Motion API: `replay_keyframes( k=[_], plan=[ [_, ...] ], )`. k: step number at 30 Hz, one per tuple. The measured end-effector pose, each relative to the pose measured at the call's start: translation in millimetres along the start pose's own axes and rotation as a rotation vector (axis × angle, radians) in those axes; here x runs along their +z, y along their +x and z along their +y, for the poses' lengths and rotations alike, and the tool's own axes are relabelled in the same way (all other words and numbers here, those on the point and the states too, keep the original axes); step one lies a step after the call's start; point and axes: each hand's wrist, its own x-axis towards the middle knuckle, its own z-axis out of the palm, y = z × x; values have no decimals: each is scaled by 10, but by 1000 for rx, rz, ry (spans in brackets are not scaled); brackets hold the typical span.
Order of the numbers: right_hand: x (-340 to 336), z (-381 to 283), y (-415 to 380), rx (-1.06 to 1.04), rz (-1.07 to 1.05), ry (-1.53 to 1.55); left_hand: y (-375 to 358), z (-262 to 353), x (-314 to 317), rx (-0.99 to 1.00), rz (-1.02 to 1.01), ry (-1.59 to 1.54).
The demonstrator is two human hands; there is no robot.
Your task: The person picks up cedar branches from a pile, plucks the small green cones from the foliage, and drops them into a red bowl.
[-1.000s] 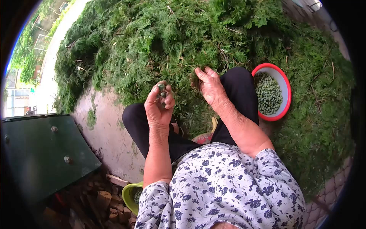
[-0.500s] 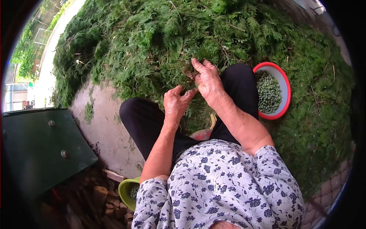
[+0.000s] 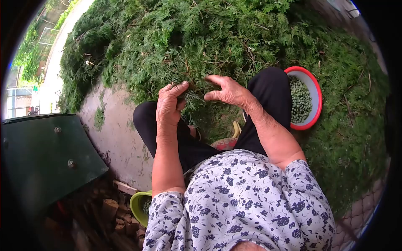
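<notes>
My left hand (image 3: pixel 169 104) is closed with its thumb on top, gripping a green evergreen sprig (image 3: pixel 193 101) whose leafy end points to the right and down between my knees. To the right of the sprig, my right hand (image 3: pixel 229 93) is open, thumb and forefinger spread apart towards it. I see nothing held in that hand. Beyond both hands lies a large heap of cut evergreen branches (image 3: pixel 167 37). Beside my right knee, a red-rimmed bowl (image 3: pixel 319 98) holds many small round green cones (image 3: pixel 300 100).
A yellow-green bucket (image 3: pixel 135 206) with green cones in it stands by my left elbow. Left of me is a dark green panel with bolts (image 3: pixel 46 154), above broken bricks and wood (image 3: pixel 121 217). Bare concrete (image 3: pixel 121 142) shows between panel and heap.
My hands have moved apart: the left went left with the sprig, and the right drew back slightly and opened its fingers. The view has shifted a little.
</notes>
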Motion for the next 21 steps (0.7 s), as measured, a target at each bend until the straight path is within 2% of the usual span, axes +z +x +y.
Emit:
replay_keyframes(
  k=[1, 3, 5, 6, 7, 9, 12, 15, 17, 19, 21],
  plan=[
    [55, -31, -19, -43, -37, -140, 7, 10, 31, 0, 0, 0],
    [142, -43, -6, -41, -51, -140, 10, 22, 77, 28, 34, 17],
    [132, -140, 2, 322, -234, 165, 53, -8, 18, 34, -5, 20],
    [191, -168, -45, 292, -109, 535, 54, -4, 15, 111, 10, 14],
    [169, -173, -52, 289, -108, 532, 58, 3, 9, 191, 23, 6],
    [78, -174, -72, 249, 15, 668, 64, 26, -112, 216, 39, -24],
    [-22, -117, -97, 250, -26, 827, 32, 4, -259, 240, 10, 6],
    [-47, -110, -108, 250, -48, 944, -7, -84, -312, 111, 1, 154],
    [-58, -103, -112, 242, -45, 954, -62, -130, -262, 16, -79, 116],
    [-41, -29, -91, 243, -46, 949, -105, -236, -99, -3, -25, -31],
    [-35, -5, -65, 272, -33, 853, -277, -101, 146, -143, 53, -211]
  ],
)
